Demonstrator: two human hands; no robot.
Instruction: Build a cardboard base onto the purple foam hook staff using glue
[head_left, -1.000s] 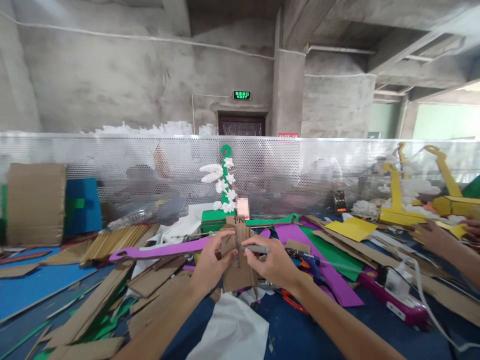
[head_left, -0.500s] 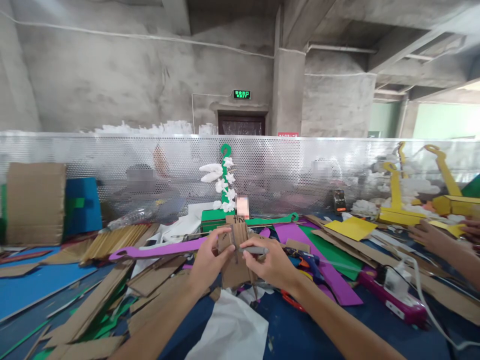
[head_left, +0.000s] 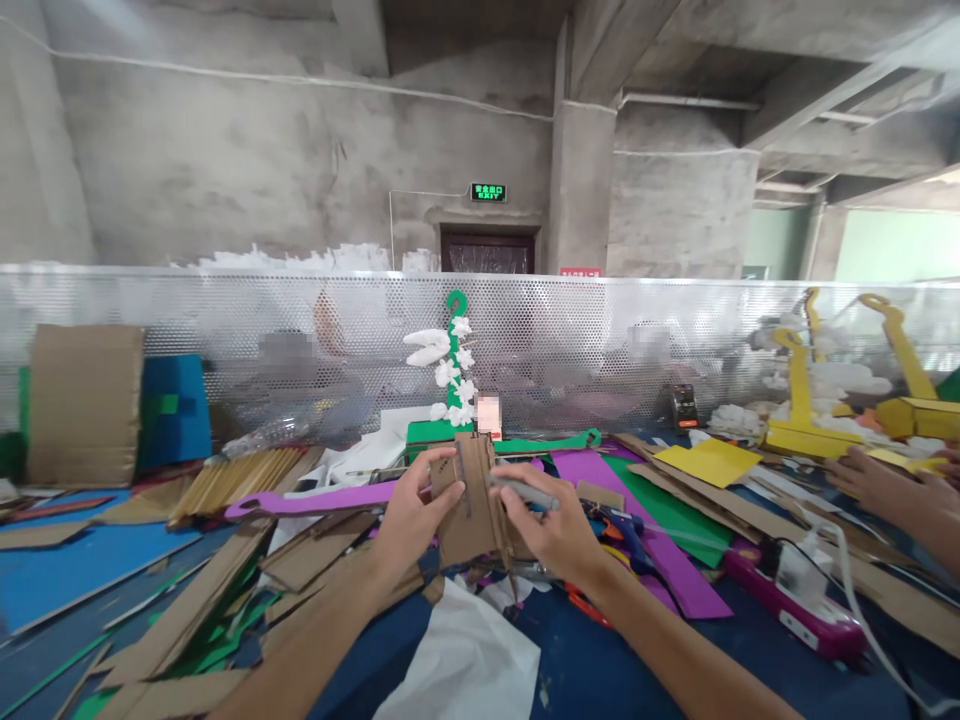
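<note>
A brown cardboard piece with a folded strip down its middle stands upright in front of me. My left hand grips its left edge, thumb on the front. My right hand is closed round a grey knife or pen-like tool whose tip rests against the cardboard's upper right side. Both hands are held above the cluttered blue table.
Cardboard scraps, purple strips, green and yellow sheets and white paper litter the table. A blue glue gun and a purple power strip lie right. Another person's hand works at far right. A perforated metal screen runs behind.
The cardboard piece has turned slightly and risen a little in my hands. My right hand with the tool has shifted right and up along its edge. The other person's hand stays at far right.
</note>
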